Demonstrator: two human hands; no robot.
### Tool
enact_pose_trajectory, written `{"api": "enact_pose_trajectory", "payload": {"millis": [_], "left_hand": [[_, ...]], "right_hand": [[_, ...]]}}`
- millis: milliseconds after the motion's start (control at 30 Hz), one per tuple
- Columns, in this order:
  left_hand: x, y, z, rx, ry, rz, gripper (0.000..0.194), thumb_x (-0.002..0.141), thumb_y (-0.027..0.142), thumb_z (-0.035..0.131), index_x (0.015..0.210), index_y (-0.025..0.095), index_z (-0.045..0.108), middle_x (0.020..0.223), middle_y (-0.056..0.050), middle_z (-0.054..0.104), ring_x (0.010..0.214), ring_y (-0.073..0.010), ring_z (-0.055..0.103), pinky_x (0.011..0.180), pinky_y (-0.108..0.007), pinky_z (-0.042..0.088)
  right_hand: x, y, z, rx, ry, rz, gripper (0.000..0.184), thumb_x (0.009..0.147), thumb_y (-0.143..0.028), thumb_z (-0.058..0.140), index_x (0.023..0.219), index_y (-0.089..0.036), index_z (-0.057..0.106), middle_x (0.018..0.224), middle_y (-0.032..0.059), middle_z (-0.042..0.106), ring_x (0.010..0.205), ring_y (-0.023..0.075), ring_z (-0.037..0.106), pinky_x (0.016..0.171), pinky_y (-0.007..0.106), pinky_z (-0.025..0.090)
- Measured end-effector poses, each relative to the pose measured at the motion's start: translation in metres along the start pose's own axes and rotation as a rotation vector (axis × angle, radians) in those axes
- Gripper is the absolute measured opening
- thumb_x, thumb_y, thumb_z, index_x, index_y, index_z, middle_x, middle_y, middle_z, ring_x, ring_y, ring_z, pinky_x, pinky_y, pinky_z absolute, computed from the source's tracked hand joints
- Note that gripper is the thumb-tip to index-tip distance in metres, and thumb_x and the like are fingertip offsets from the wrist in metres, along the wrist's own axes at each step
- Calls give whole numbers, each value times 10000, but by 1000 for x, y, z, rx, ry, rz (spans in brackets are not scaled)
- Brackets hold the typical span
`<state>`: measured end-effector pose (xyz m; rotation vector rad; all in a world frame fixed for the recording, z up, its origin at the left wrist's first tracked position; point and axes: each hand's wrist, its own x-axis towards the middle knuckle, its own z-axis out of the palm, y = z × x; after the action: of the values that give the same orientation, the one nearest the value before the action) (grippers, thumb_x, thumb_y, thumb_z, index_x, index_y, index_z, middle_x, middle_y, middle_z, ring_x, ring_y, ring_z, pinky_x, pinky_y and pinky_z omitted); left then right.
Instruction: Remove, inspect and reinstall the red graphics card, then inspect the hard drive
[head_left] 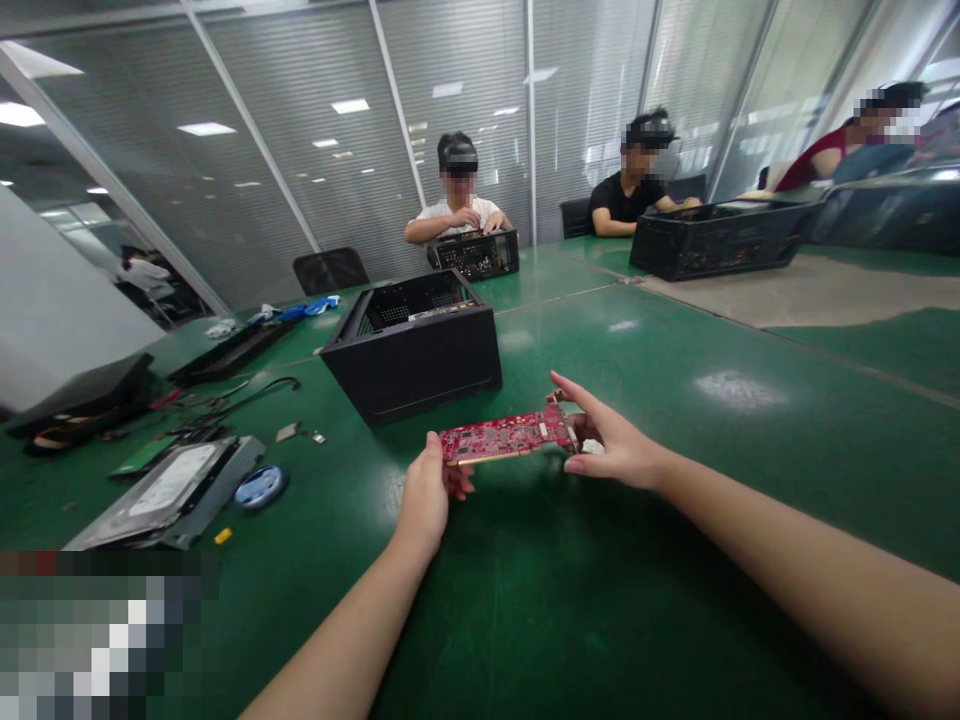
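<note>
A red graphics card (504, 436) is held level above the green table, its gold edge contacts facing me. My left hand (429, 492) pinches the card's left end, thumb on top and fingers curled underneath. At the other end, my right hand (616, 440) is around the metal bracket (570, 425), with one finger stretched up past it and a white connector (592, 447) showing by the palm. Just beyond the card stands a black computer case (427, 360) with its top side uncovered, its inside partly visible.
On the left lie a hard drive (169, 495), a round blue object (260, 487), a small yellow piece (223, 536), loose cables and a black panel (232, 350). Across the green table (675, 420), people sit at other cases (712, 240). Blurred blocks cover the lower left corner.
</note>
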<state>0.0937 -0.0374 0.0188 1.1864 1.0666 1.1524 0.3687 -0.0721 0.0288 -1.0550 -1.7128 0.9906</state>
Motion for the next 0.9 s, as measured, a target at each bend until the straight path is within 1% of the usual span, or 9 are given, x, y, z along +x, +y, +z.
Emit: {"api": "enact_pose_trajectory", "payload": {"millis": [67,167,233,300,433,533,667,800,900], "left_hand": [[-1,-3,1,92,5,24,671,813,756,478,757,111,656,705,-106,674,542,-148,604,459,-224,448],[-1,-6,3,107,42,34,654,795,738,530,930,112,667,871,-125,698,647,-175,651,504,-241,490],[0,-7,4,62,66,28,623,795,682,595,1061,122,650,969,-128,696,725,-192,676,545,-256,522],[0,-7,4,-15,76,0,565,808,615,640,1096,129,646,1037,-137,691,802,-206,693,620,-276,553],[-1,-2,5,-218,115,-85,449,840,541,658,1008,125,663,1043,-155,698,903,-228,709,786,-326,573],[-3,3,7,-301,132,-123,405,823,504,700,972,129,663,981,-136,707,924,-234,712,847,-345,561],[-5,8,9,-310,113,-141,400,783,479,751,950,127,664,953,-124,716,915,-224,710,854,-334,547],[-5,8,10,-315,102,-125,404,807,494,721,954,127,637,945,-121,712,900,-212,708,850,-321,537],[-8,6,11,-345,91,-109,441,800,448,745,1091,160,578,954,-96,705,909,-213,714,871,-343,534]], "right_hand": [[2,3,-1,66,11,61,1024,745,-529,728,1558,-266,164,1299,144,527,886,256,623,740,406,512],[5,5,-1,111,35,141,865,780,-544,673,1499,-217,321,1035,95,632,835,248,619,725,393,493],[6,5,2,138,56,195,782,807,-551,631,1448,-169,399,852,58,630,751,223,603,693,370,473],[6,3,6,180,77,252,710,838,-566,585,1395,-146,457,738,31,600,680,199,584,649,344,450],[3,-4,16,239,96,350,605,877,-615,519,1306,-188,531,861,60,631,616,161,561,578,313,428],[1,-10,20,228,83,387,591,879,-654,492,1257,-205,563,949,82,646,600,154,544,559,314,429],[1,-14,19,213,54,387,604,870,-696,470,1213,-214,591,955,80,646,584,149,537,543,308,413],[1,-12,19,177,24,369,612,869,-707,462,1209,-219,604,894,74,657,569,155,541,542,309,387],[0,-9,20,141,19,362,609,867,-698,475,1217,-217,606,781,54,645,580,174,556,553,314,387]]}}
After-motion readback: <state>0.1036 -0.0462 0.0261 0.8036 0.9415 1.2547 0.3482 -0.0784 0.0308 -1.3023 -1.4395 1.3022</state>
